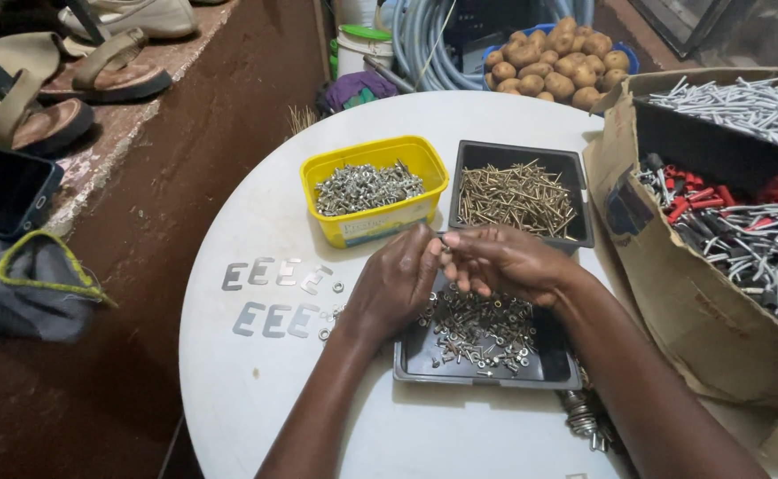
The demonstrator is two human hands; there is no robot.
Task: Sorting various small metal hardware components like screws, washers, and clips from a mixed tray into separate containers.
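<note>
My left hand [395, 282] and right hand [495, 259] pinch a tiny screw [442, 239] together; it looks hard, light, slippery, so I hold its ends.

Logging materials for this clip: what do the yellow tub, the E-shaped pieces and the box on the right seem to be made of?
Yellow tub: looks like plastic, smooth with a slight sheen and a rolled rim. E-shaped pieces: probably thin sheet metal, flat, dull silver-grey. Box: brown cardboard, matte, with creased, torn flaps.
</note>
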